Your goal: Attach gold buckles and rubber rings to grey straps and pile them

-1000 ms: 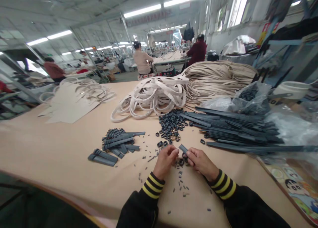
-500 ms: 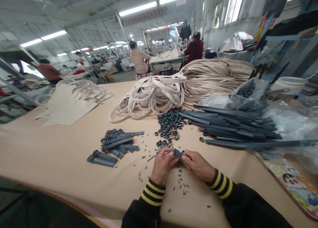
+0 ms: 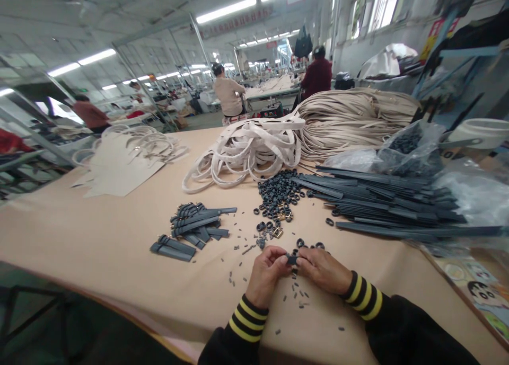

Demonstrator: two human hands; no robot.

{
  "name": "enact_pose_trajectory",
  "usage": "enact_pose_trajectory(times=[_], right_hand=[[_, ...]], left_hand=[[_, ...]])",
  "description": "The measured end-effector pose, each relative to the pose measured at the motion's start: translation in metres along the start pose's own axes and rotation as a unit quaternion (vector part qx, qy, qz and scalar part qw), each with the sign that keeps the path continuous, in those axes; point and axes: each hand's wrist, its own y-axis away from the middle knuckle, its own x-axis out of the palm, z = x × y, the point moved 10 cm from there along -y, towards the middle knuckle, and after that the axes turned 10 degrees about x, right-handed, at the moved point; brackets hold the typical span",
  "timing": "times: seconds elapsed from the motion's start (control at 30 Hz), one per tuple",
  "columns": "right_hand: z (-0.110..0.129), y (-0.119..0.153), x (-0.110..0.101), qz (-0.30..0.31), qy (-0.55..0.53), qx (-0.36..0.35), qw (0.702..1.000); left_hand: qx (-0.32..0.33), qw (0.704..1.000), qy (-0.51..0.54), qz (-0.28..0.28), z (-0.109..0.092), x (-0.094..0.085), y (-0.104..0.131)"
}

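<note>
Together, both hands (image 3: 267, 274) (image 3: 325, 269), pinching dark strip (image 3: 292, 260)

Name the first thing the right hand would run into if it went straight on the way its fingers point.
Most likely the left hand, which faces the right hand across the short dark strip that both appear to hold; exact depth is hard to judge.

Table (image 3: 214, 306), tan cover: cream panels (image 3: 121, 169) far left, tangled pale straps (image 3: 254, 148) mid-back, beige strap bundle (image 3: 350, 116) behind right. Nearer, left to right: short dark strap pieces (image 3: 199, 223) in two groups, heaped dark rings (image 3: 276, 193) with a few gold buckles (image 3: 278, 232) at the near edge, long dark strips (image 3: 382, 201). Small dark bits (image 3: 301, 294) scattered up front, cartoon-printed board (image 3: 477, 288) at right.
</note>
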Motion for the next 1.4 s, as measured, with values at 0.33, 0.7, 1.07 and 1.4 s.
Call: enact_pose_trajectory(times=[0.33, 0.7, 1.07, 1.4], right_hand=[[0.013, 0.002, 0.005, -0.041, -0.062, -0.013, 0.997], [0.005, 0.000, -0.002, -0.023, -0.092, 0.043, 0.995], [-0.001, -0.002, -0.006, -0.025, -0.110, 0.036, 0.993], [-0.026, -0.006, -0.015, -0.065, -0.261, 0.110, 0.957]], left_hand=[[-0.009, 0.984, 0.153, -0.088, 0.010, 0.012, 0.010], [0.023, 0.995, -0.093, 0.008, 0.003, 0.015, 0.004], [0.004, 0.989, -0.146, 0.011, -0.009, 0.009, -0.007], [0.236, 0.580, -0.773, 0.102, -0.042, 0.044, -0.046]])
